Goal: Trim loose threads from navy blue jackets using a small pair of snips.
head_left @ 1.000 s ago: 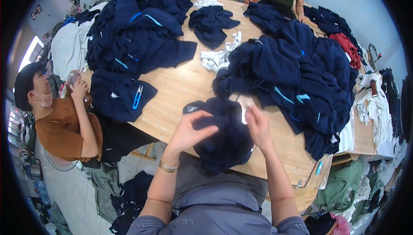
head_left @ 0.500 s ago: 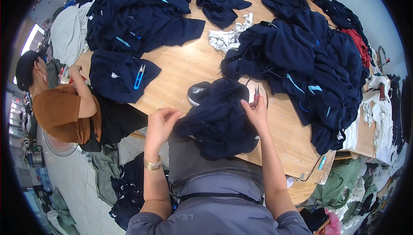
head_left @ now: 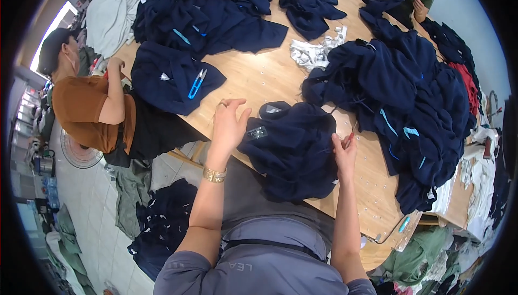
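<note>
Hands on navy garment (head_left: 294,152): left hand (head_left: 229,125) flat, right hand (head_left: 344,152) pinching edge

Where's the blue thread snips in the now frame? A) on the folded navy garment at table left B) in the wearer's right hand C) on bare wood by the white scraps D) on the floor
A: the blue snips lie on the folded navy garment at the table's left edge, apart from the left hand and the right hand.
</note>
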A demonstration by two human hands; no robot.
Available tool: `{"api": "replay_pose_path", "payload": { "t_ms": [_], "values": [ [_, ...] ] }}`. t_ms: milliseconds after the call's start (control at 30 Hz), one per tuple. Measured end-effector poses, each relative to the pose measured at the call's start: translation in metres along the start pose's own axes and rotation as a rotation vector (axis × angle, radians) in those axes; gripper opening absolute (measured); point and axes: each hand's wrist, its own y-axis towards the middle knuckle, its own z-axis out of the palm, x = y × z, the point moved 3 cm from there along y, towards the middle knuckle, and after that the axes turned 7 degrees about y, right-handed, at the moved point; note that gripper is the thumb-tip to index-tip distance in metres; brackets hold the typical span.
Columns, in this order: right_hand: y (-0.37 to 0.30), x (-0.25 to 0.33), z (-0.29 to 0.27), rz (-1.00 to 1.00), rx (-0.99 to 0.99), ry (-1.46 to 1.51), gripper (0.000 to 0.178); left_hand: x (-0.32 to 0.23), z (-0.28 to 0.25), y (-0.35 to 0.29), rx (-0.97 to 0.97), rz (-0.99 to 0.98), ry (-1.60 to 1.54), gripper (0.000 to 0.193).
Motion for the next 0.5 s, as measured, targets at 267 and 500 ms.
{"api": "replay_pose_path", "payload": {
  "t_ms": [267, 500],
  "values": [
    [0.008, -0.003, 0.005, 0.099, 0.083, 0.057, 0.036, 0.047, 0.037, -0.026, 0.382, -0.2, -0.213, 0.05],
    [0.012, 0.003, 0.012, -0.275, 0.025, -0.228, 0.033, 0.035, 0.027, -0.025, 0.21, -0.237, -0.515, 0.02]
  ]
}}
